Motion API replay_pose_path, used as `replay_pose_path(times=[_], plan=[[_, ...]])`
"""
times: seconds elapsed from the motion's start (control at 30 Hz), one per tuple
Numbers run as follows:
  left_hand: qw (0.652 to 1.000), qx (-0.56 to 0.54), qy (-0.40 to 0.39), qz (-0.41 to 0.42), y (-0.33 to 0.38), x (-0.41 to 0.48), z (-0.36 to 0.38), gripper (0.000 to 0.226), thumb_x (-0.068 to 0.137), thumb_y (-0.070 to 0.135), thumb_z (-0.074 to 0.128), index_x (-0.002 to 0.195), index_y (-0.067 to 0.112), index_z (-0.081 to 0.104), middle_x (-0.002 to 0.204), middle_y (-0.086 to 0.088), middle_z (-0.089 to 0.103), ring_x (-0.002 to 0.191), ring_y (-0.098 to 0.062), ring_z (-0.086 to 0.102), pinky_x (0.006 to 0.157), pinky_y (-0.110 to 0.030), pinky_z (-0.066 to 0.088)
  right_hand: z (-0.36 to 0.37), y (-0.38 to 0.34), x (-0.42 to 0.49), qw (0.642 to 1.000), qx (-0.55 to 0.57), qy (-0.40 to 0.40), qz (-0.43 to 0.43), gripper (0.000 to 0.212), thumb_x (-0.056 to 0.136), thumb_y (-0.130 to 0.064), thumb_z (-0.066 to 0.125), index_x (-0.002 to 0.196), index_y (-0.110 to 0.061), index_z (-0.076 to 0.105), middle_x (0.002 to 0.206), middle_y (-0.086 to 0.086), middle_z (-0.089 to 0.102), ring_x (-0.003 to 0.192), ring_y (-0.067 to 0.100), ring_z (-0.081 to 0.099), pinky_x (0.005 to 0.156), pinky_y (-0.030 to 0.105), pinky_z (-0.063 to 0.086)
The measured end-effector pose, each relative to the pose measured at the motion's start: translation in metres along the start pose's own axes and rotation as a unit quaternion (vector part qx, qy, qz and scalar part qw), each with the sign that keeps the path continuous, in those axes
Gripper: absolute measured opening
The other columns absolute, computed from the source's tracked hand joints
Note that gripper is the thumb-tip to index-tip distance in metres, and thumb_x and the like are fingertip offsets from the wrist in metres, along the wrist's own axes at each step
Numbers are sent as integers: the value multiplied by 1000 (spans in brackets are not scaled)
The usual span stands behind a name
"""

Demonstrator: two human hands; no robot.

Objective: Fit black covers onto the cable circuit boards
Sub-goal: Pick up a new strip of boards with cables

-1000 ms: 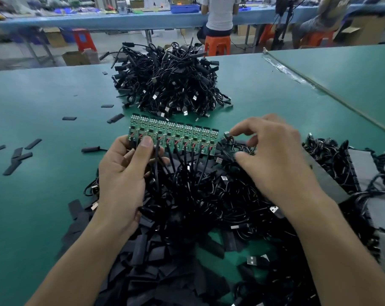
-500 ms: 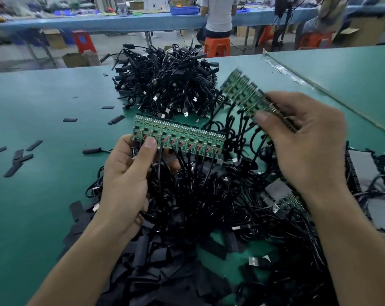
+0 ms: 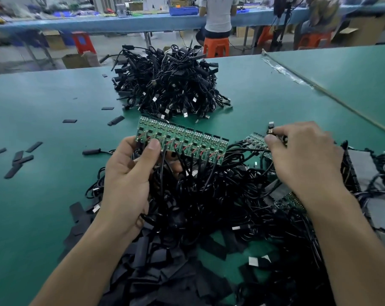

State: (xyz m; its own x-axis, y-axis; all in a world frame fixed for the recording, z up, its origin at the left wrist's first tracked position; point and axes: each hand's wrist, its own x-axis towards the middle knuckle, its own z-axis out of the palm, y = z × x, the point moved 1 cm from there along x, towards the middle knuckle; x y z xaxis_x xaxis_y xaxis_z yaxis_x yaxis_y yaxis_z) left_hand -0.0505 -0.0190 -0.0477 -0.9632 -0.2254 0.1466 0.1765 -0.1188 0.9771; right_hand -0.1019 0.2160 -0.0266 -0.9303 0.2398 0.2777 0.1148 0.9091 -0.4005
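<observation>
Pinching its end, the left hand holds a strip of circuit boards over the cable tangle. The right hand, a moment ago lifting a second strip high, has lowered it onto the cables, still pinched. Sorting, I'd judge, with no cover fitted yet. The black covers lie heaped nearby. I can't tell what the far blue bin holds.

We can read no text, label, brand or number anywhere. Any print on the green boards is too small for us to make out, and the cardboard boxes at the back are too blurred to show any lettering.
</observation>
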Motion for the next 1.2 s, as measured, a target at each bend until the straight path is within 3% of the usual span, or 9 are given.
replay_pose_path(times=[0.1,0.2,0.33,0.53,0.67,0.87,1.0,1.07,1.2], plan=[[1000,4,-8,-6,2,-2,4,12,95,29,58,85,23,61,70,-8,74,37,-5,59,33,-13,42,-12,-16,-9,993,55,15,-107,33,96,-41,56,115,-19,72,120,5,67,111,24,57,98,36,42],[1000,17,-22,-12,1,-1,4,10,92,31,60,87,23,62,78,-13,74,45,-9,65,37,-14,45,-12,-34,-22,966,164,-80,-180,28,98,-37,55,90,-19,75,78,-8,73,73,4,60,63,13,40],[1000,4,6,-6,0,0,0,19,99,29,57,81,29,62,74,-15,73,46,-15,64,37,-21,48,4,-33,-22,950,225,-206,-68,44,104,-43,40,85,-10,64,60,6,68,49,18,65,45,25,47],[999,-24,44,-13,0,3,-4,26,99,31,57,75,32,67,69,-10,70,56,-22,66,49,-36,57,17,-22,-19,958,22,-274,-85,39,95,-55,52,130,-40,54,120,0,65,105,24,61,92,36,50],[995,-94,20,-21,4,0,-1,21,95,29,61,74,28,63,63,-6,65,52,-20,64,47,-28,54,20,-23,-16,966,-19,-246,-78,55,95,-61,47,142,-33,46,138,4,57,129,30,48,107,45,41],[990,-139,1,-30,4,-2,4,11,87,29,66,78,25,61,68,-11,67,55,-22,66,53,-32,57,28,-12,-10,958,-28,-276,-77,39,103,-42,42,133,-23,57,131,8,61,120,29,53,102,38,44],[997,-60,-24,-32,1,-1,4,10,83,32,68,76,26,65,74,-12,72,62,-24,71,55,-32,58,16,-16,-6,977,149,-88,-121,32,104,-29,44,105,-9,69,102,13,72,87,28,60,78,31,43],[998,-18,-51,-21,0,0,4,10,81,34,70,74,29,67,76,-10,73,64,-24,72,57,-34,59,2,-24,-11,948,285,3,-140,36,104,-33,44,89,-14,71,84,14,71,78,28,63,73,36,48],[995,51,-88,-8,-4,-2,6,14,76,41,77,81,29,72,79,-11,72,68,-25,68,73,-53,60,-4,-42,-27,881,401,-132,-215,24,97,-47,51,95,-33,71,76,-7,71,63,8,65,63,27,59]])
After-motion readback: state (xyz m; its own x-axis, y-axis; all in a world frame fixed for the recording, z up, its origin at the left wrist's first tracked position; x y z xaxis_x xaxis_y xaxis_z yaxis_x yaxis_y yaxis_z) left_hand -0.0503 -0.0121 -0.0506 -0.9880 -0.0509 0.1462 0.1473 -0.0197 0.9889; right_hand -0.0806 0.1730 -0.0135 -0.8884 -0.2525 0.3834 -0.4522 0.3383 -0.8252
